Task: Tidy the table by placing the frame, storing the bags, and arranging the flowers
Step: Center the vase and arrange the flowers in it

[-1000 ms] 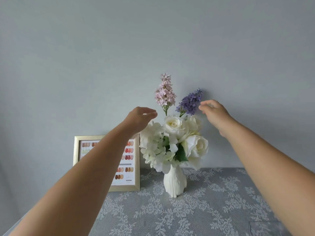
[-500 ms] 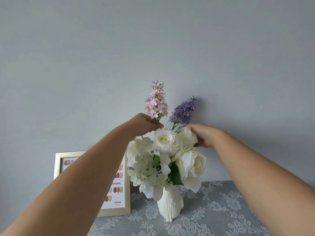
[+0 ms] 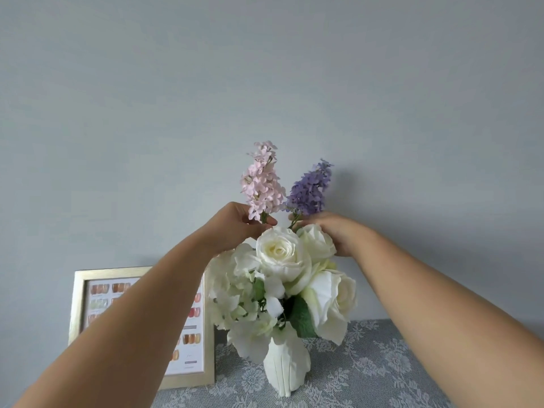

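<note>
the left hand [image 3: 235, 228] had closed its fingers on the stem of the pink flower spike [image 3: 262, 181], and the right hand [image 3: 332, 234] pinched the stem of the purple flower spike [image 3: 309, 189]; a second before, both hands were open in the air. the arranging seemed almost finished: white roses [image 3: 279, 251] sat in the white vase [image 3: 287, 369] on the counter [image 3: 368, 378], the frame [image 3: 79, 304] upright behind.

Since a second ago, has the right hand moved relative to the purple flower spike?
Yes. The right hand has dropped from beside the top of the purple flower spike to its base, where the fingers now pinch the stem just above the white roses.
</note>
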